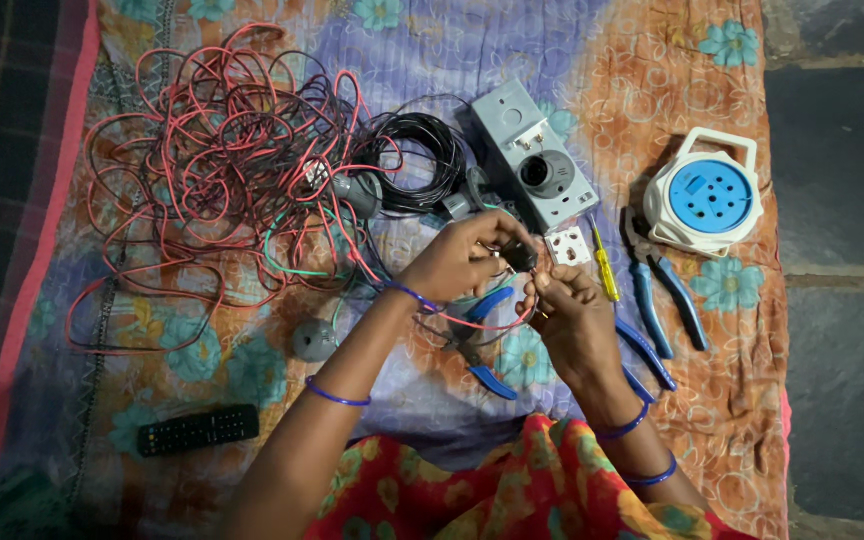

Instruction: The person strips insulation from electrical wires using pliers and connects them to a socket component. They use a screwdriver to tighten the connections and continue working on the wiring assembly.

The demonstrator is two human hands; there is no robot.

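Note:
My left hand [457, 258] grips a small black electrical part [520, 256] with thin wires running into it. My right hand [570, 310] meets it from the right, fingertips pinched on the wire ends at that part. A red wire [482, 325] loops down under both hands. Blue-handled pliers [482, 345] lie on the cloth just beneath my hands. Right behind my fingers sits a small white socket plate [568, 245], with a grey switch box [534, 155] beyond it.
A big tangle of red and black wire [232, 170] fills the left of the patterned cloth [652, 90]. A yellow screwdriver [605, 268], more blue pliers [667, 300], a white and blue cable reel [704, 192], a black remote [198, 429] and a grey round cap [314, 340] lie around.

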